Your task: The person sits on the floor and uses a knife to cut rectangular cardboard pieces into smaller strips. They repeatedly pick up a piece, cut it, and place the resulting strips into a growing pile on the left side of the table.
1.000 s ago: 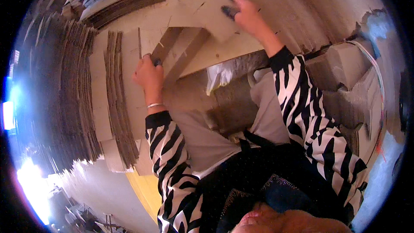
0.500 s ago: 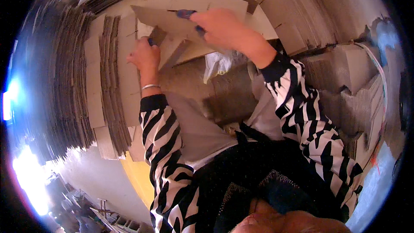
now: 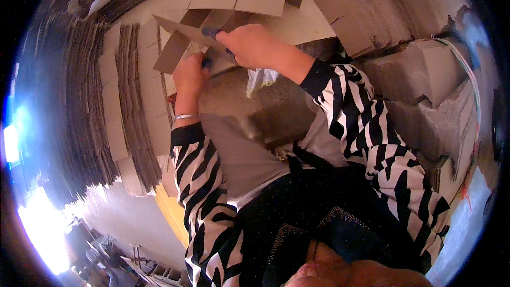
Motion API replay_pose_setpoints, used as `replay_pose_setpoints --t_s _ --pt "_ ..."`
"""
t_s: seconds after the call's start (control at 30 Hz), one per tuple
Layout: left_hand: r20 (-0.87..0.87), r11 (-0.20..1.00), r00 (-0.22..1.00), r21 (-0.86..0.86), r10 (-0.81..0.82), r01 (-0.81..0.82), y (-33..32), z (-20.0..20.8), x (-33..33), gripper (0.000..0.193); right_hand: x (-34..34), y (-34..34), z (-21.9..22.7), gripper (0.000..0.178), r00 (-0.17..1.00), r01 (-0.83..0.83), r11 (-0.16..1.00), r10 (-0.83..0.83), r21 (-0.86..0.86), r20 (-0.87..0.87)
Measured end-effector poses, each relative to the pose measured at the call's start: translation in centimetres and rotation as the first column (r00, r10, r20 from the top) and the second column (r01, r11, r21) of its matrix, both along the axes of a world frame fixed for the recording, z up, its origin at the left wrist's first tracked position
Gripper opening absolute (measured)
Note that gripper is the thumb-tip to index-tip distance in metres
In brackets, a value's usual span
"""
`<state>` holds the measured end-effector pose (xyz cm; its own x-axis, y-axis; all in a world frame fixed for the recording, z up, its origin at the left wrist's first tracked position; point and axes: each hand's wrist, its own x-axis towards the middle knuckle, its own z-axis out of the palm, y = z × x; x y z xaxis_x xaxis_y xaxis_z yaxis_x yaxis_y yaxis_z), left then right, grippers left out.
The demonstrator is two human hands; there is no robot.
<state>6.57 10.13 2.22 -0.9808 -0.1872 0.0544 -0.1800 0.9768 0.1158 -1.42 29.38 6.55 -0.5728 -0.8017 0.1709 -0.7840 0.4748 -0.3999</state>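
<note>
Has swung right hand (image 3: pixel 245 45) leftward near the front edge of the bench (image 3: pixel 311 25), beside left hand (image 3: pixel 190 77), pinching cardboard strips (image 3: pixel 172 54) in both, bringing them together.

On my feed, right hand (image 3: pixel 248 43) has swung left, now just beside left hand (image 3: pixel 190 74). I see left hand tilting more rightward; cardboard strip (image 3: pixel 171 53) now juts past its upper left.

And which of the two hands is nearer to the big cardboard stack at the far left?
Left. The left hand is to the right of the big cardboard stack, apart from it; the right hand is farther right, past the left hand.
</note>
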Motion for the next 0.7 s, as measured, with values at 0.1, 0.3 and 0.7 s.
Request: replay_pose_setpoints --t_s 0.1,0.3,0.7 --pt "0.033 0.999 0.999 -0.02 -0.027 0.028 -0.2 0.7 0.9 0.023 0.3 0.4 0.1 0.02 0.998 0.002 1.0 -0.002 -0.004 -0.069" --pt "0.079 0.994 0.992 -0.037 -0.097 0.1 2.1 0.8 -1.4 0.021 -0.2 2.6 -1.6 0.017 0.98 -0.026 0.991 0.0 -0.128 -0.201" --pt "0.146 0.996 0.989 -0.081 -0.026 0.038 3.0 1.4 -0.3 0.018 1.1 2.9 -3.9 0.019 0.982 -0.11 0.99 0.122 0.088 -0.144"
